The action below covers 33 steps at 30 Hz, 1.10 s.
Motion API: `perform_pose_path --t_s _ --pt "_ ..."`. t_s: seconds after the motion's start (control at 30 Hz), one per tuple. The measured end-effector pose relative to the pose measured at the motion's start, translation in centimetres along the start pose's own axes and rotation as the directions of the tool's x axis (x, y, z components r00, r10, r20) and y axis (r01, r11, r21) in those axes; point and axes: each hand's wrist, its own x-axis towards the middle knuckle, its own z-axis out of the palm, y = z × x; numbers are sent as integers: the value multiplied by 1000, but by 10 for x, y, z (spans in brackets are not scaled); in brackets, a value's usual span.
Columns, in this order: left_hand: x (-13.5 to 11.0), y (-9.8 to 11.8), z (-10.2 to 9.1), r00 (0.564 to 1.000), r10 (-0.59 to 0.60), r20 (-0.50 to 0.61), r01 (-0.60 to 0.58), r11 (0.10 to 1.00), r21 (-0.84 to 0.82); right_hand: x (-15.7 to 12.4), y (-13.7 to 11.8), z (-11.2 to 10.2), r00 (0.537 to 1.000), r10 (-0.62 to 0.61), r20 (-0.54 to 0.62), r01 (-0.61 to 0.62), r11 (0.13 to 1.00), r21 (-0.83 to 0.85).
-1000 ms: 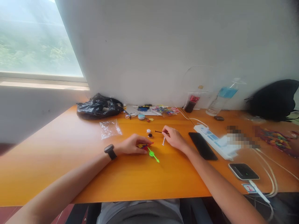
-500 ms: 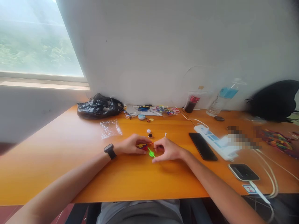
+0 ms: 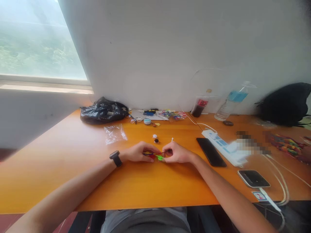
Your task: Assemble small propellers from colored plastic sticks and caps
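Observation:
My left hand point(image 3: 139, 152), with a black watch on its wrist, rests on the orange table point(image 3: 73, 168) with its fingers closed on a small red, yellow and blue plastic piece point(image 3: 150, 154). My right hand point(image 3: 177, 152) is closed in a pinch just to the right of it. It holds a thin dark pin and a small white stick point(image 3: 172, 140) that pokes up behind the fingers. A bright green plastic piece point(image 3: 159, 157) lies between the two hands, under the fingertips. A tiny white cap point(image 3: 154, 136) and a dark bead point(image 3: 156, 140) lie just beyond.
A black plastic bag point(image 3: 103, 110), a clear bag point(image 3: 115, 133) and small coloured parts point(image 3: 167, 114) lie near the wall. To the right are a black phone point(image 3: 210, 151), a white power strip point(image 3: 218, 141), a second phone point(image 3: 253, 178) on a cable, two bottles and a black bag point(image 3: 286, 103).
My right hand has come back from the far side of the table to the left hand, bringing the dark pin and white stick. The green piece's long tip is now covered.

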Motion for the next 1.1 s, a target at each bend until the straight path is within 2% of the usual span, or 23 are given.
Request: perform_pose_path --t_s 0.1,0.33,0.5,0.6,0.7,0.8,0.93,1.1 --pt "0 3 2 1000 3 17 -3 1000 0 2 3 -3 999 32 9 -32 998 51" --pt "-1 -2 5 1000 5 18 -5 1000 15 3 7 -7 995 56 -81 -44 990 135" --pt "1 2 6 1000 12 26 -7 983 -183 2 5 -8 994 51 -97 -39 992 117" --pt "-1 6 1 990 -99 -96 73 966 -250 2 3 -9 990 42 -132 -27 993 116" --pt "-3 5 -6 927 -194 -321 114 961 -252 4 4 -9 977 34 -209 -4 989 145" --pt "-2 -2 -12 863 -210 -459 124 970 -211 9 11 -6 937 54 -345 9 984 178" --pt "2 -16 -11 839 -215 -500 189 977 -104 17 23 2 892 19 -451 25 996 90" --pt "2 -22 -6 894 -161 -418 164 986 -28 19 25 6 871 -66 -487 23 995 -94"
